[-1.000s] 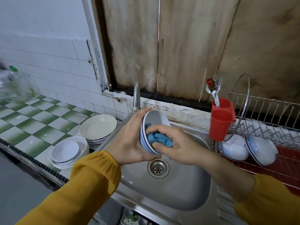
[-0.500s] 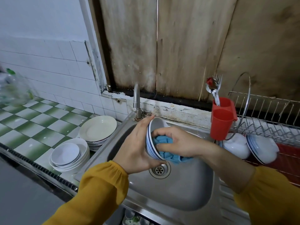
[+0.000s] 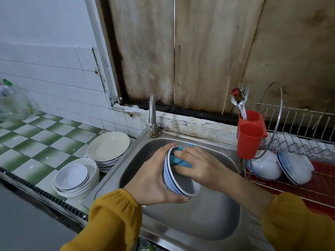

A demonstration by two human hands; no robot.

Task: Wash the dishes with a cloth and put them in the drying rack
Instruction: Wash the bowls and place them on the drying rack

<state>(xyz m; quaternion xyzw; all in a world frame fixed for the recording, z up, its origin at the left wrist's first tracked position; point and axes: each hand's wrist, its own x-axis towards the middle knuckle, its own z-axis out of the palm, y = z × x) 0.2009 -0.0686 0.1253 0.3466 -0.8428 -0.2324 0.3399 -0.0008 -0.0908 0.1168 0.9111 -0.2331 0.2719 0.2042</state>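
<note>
— Changed just now?

— Brought the bowl (image 3: pixel 174 180) down from right up by the base of the tap (image 3: pixel 152 113) to lower inside the sink (image 3: pixel 208 223), just in front of the tap. Tipped further over as well, with the mouth facing right and the drain now hidden behind it.

— And the cloth (image 3: pixel 178 160)?

— Half a second ago dangling out under the rim. Now tucked back in and shoved against the inner wall on the tap side.

— Meaning for the job?

— Probably mid-scrub on the inside, not finished. No water running from the tap, so no rinse yet. Not ready for the drying rack (image 3: pixel 299 142), well to the right of the tap, beyond the red cutlery cup (image 3: pixel 249 136) and already holding two washed bowls (image 3: pixel 264 165).

— Grip?

— Left hand (image 3: pixel 152 180) wrapped round the outer wall from behind, fingers and thumb curled to the rim. Right hand (image 3: pixel 201 165) laid over the cloth, pushing it into the wall. Fingertips blurred, so pinching or merely pressing: cannot tell.

— Looks of the bowl?

— White, glossy, deep and round, ringed with blue bands outside near the rim. Shadowed grey inside, with no food or suds to be made out. Likely slick when wet, so worth keeping that left-hand wrap firm.

— Left to do?

— Plenty, judging by the stacked plates (image 3: pixel 108 147) and nested small bowls (image 3: pixel 76 176) waiting left of the tap.
</note>
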